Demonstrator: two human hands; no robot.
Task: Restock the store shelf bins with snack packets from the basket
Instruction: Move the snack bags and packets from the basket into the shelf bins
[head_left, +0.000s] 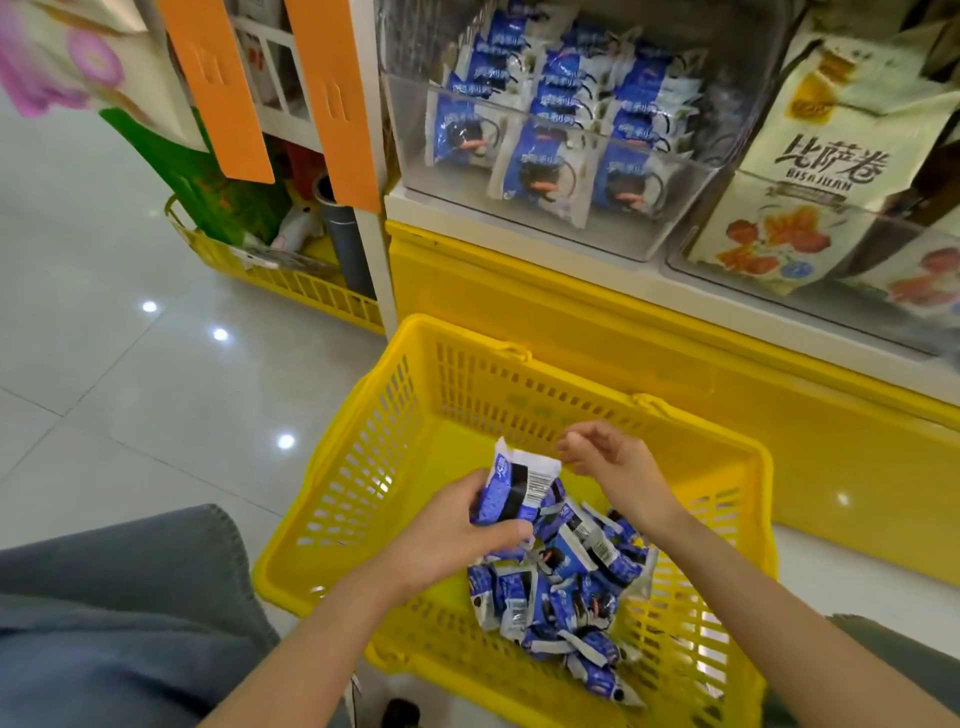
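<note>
The writing on the blue packets is too blurry to read. The left hand (447, 530) holds a small bunch of snack packets (511, 488), with its fingers curled round them. The back of the top one faces up, so only a barcode shows. How many packets are in the bunch is hard to tell.

The right hand (608, 457) is just beside the top corner of that bunch. Its fingers are curled and blurry, and it is not clear if they pinch the corner or only come near it.

Under both hands is a yellow basket (395, 415) on the floor (104, 338). A pile of the same blue packets (566, 597) lies in it, below the hands. The basket's near edge is cut off at the bottom.

Far above the hands, a clear bin (670, 223) on the shelf holds rows of blue packets standing up. Above the right hand and further right, big pale bags (826, 161) read "BISAJUAN" under large Chinese letters. Their bin is cut off at the side.

Far up from the left hand sits another yellow basket (291, 286), partly hidden behind orange tags (218, 88).
</note>
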